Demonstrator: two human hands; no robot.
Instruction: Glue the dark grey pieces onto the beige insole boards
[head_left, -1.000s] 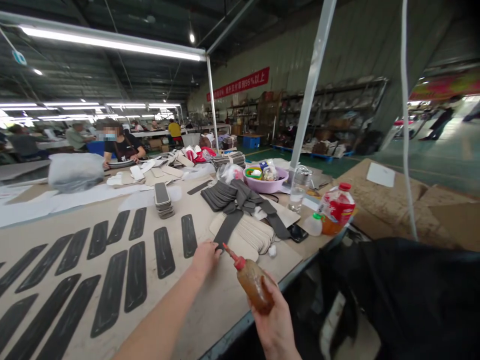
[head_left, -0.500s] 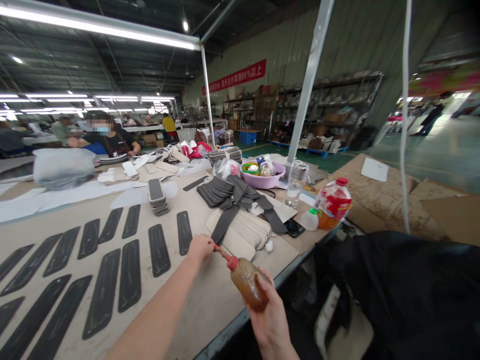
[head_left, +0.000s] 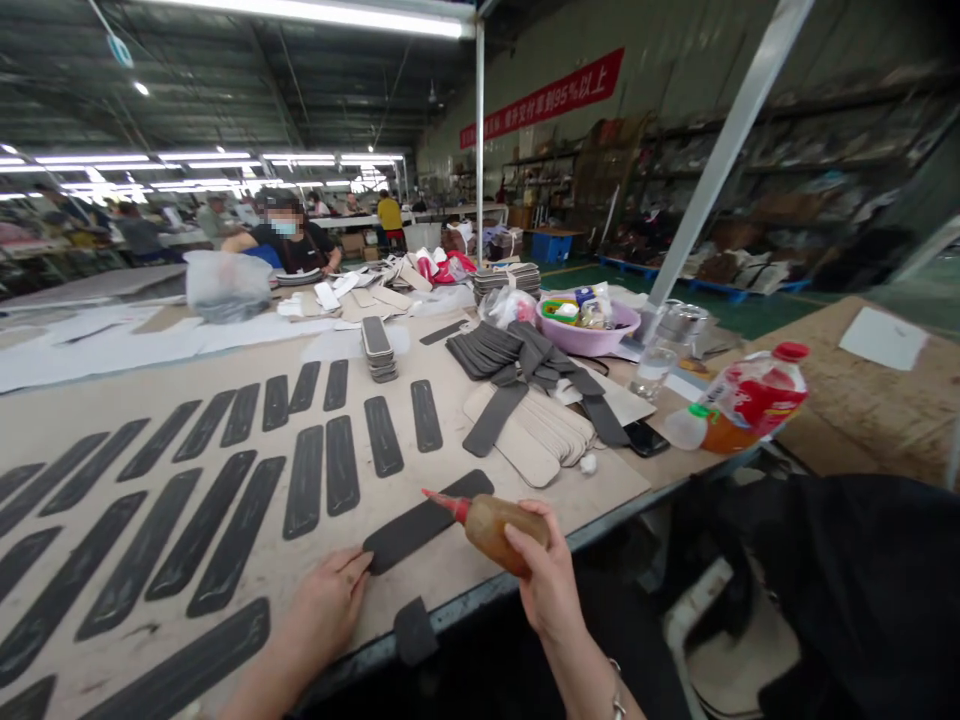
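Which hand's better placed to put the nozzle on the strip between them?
Probably the right hand: it holds the squeeze bottle, red nozzle near the dark strip. The left hand touches that strip's end and might steady it.

- Our left hand [head_left: 322,605] and left forearm [head_left: 274,670] are bare.
- Our right hand [head_left: 546,575] is bare too.
- Around our right forearm [head_left: 581,655] we wear a thin, silvery bracelet [head_left: 616,688].

Dark strip [head_left: 417,530] with left grip [head_left: 328,603] at one end, red-nozzled bottle [head_left: 491,528] in right grip [head_left: 546,572]
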